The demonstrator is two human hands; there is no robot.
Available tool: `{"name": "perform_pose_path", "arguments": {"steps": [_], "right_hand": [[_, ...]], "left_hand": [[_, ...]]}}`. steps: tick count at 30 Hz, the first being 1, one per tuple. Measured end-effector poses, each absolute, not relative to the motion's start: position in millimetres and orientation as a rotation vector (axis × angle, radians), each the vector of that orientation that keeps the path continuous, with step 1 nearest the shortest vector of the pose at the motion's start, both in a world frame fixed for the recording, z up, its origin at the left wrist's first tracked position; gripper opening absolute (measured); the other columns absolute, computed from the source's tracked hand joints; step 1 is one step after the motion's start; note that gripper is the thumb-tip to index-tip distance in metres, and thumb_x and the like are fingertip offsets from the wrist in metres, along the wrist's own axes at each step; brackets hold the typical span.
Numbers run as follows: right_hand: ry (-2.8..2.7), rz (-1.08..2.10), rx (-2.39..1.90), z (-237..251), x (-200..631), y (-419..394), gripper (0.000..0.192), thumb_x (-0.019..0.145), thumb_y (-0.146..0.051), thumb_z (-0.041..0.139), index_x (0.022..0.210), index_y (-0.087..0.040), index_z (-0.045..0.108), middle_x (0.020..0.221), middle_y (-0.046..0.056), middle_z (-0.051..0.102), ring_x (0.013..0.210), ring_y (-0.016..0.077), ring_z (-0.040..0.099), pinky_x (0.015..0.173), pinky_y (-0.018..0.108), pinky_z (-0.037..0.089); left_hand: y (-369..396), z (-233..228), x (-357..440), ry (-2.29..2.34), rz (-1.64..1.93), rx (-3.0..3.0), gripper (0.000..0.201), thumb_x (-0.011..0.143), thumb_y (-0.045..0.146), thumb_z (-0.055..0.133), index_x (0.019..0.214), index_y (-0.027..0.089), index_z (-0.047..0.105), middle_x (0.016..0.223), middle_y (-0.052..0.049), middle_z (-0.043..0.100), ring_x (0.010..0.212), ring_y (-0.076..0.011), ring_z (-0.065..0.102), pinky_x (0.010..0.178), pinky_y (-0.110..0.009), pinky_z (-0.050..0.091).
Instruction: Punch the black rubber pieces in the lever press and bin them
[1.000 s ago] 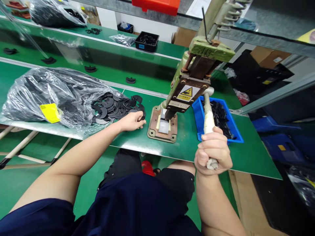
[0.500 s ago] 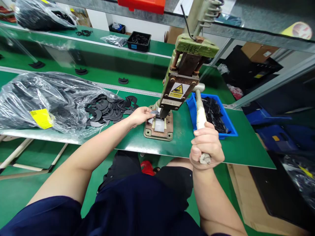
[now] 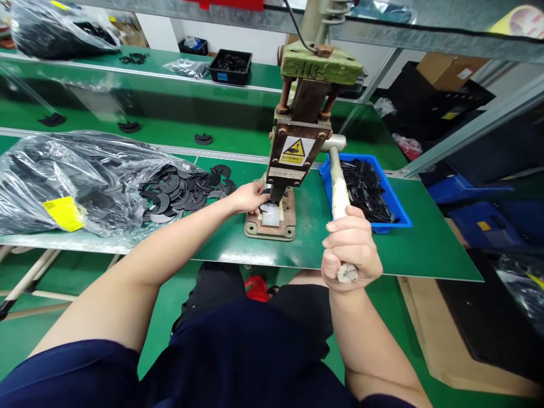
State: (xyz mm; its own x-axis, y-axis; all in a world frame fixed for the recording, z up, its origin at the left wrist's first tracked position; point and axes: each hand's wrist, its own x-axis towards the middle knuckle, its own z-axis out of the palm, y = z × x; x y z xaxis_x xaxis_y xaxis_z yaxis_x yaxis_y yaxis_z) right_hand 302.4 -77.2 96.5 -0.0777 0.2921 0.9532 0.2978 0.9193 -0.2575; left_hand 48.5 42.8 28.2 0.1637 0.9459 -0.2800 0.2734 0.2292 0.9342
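Black flat piece (image 3: 267,193) sits at the press (image 3: 293,153) base under the ram, pinched in left hand (image 3: 247,198) fingertips; right hand (image 3: 351,249) fist closed round the lever handle (image 3: 339,195), beside the blue bin (image 3: 365,190).

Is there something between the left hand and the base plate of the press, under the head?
Nothing visible does. The left hand already reaches the base plate below the press head, fingertips at a dark piece there. The right hand grips the lever.
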Motion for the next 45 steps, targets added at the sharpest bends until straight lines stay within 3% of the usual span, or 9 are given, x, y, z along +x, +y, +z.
{"name": "perform_pose_path", "arguments": {"steps": [7,13,19,23,27,32,36,41,45], "right_hand": [[-1.657,-0.051,-0.494,95.2,300.6,-76.5,0.023,0.092,-0.034,0.067,0.073,-0.026,0.057,0.071,-0.006,0.066,0.083,0.0165,0.073,0.107,0.057,0.060],[-1.678,-0.044,-0.492,97.8,301.7,-76.9,0.017,0.088,-0.030,0.068,0.075,-0.027,0.057,0.072,-0.008,0.066,0.083,0.0167,0.073,0.108,0.057,0.060],[-1.714,-0.016,-0.462,99.9,305.7,-77.4,0.015,0.084,-0.026,0.070,0.074,-0.025,0.058,0.072,-0.006,0.067,0.085,0.0177,0.073,0.109,0.059,0.058],[-1.655,-0.022,-0.437,97.1,302.9,-72.1,0.020,0.085,-0.030,0.072,0.072,-0.025,0.058,0.070,-0.005,0.068,0.083,0.0178,0.073,0.108,0.057,0.058],[-1.602,-0.043,-0.398,91.8,300.2,-65.2,0.026,0.087,-0.034,0.073,0.068,-0.024,0.057,0.066,-0.005,0.067,0.079,0.0168,0.073,0.106,0.054,0.060],[-1.598,-0.071,-0.419,91.1,300.1,-65.8,0.031,0.090,-0.037,0.073,0.067,-0.024,0.056,0.065,-0.005,0.065,0.080,0.0162,0.074,0.106,0.054,0.060],[-1.642,-0.060,-0.476,94.8,301.9,-70.6,0.033,0.092,-0.039,0.071,0.067,-0.024,0.056,0.067,-0.005,0.065,0.082,0.0161,0.075,0.107,0.054,0.059],[-1.657,-0.045,-0.469,95.9,303.7,-71.9,0.031,0.090,-0.036,0.073,0.067,-0.023,0.056,0.068,-0.004,0.067,0.082,0.0175,0.074,0.106,0.058,0.059],[-1.657,-0.064,-0.464,95.0,303.9,-70.3,0.031,0.091,-0.037,0.071,0.068,-0.023,0.055,0.068,-0.005,0.066,0.081,0.0164,0.073,0.106,0.057,0.058]], "left_hand": [[42.4,27.8,56.4,1.464,0.636,1.428,0.028,0.086,0.040,0.084,0.102,0.020,0.071,0.055,0.003,0.063,0.038,-0.0141,0.057,0.046,-0.024,0.040],[30.5,32.4,66.0,1.525,0.676,1.377,0.024,0.092,0.041,0.078,0.101,0.021,0.065,0.058,0.002,0.065,0.044,-0.0156,0.060,0.049,-0.025,0.044],[-2.9,51.9,4.5,1.101,0.809,1.337,0.040,0.093,0.054,0.074,0.107,0.017,0.069,0.099,-0.010,0.076,0.072,-0.0159,0.071,0.060,-0.026,0.053],[-31.7,52.6,-82.6,1.503,0.844,1.679,0.043,0.093,0.058,0.070,0.110,0.019,0.075,0.101,-0.007,0.077,0.083,-0.0186,0.068,0.074,-0.030,0.054],[-67.7,42.3,-131.9,1.775,0.460,2.046,0.034,0.094,0.052,0.068,0.112,0.024,0.076,0.110,-0.007,0.075,0.097,-0.0234,0.070,0.089,-0.035,0.055],[-90.2,22.4,-135.4,1.884,0.189,2.246,0.044,0.093,0.058,0.071,0.122,0.025,0.075,0.115,-0.010,0.067,0.113,-0.0296,0.067,0.099,-0.041,0.054],[-88.1,11.9,-137.7,1.734,0.202,2.336,0.045,0.096,0.047,0.071,0.135,0.025,0.072,0.120,-0.011,0.064,0.115,-0.0289,0.065,0.105,-0.044,0.053],[-93.3,11.4,-135.7,1.619,0.219,2.436,0.031,0.100,0.041,0.067,0.122,0.021,0.075,0.123,-0.012,0.069,0.116,-0.0304,0.066,0.104,-0.046,0.053],[-116.2,7.4,-116.0,1.576,0.300,2.504,0.040,0.106,0.043,0.059,0.138,0.022,0.070,0.135,-0.015,0.071,0.125,-0.0333,0.064,0.108,-0.051,0.050]]}}
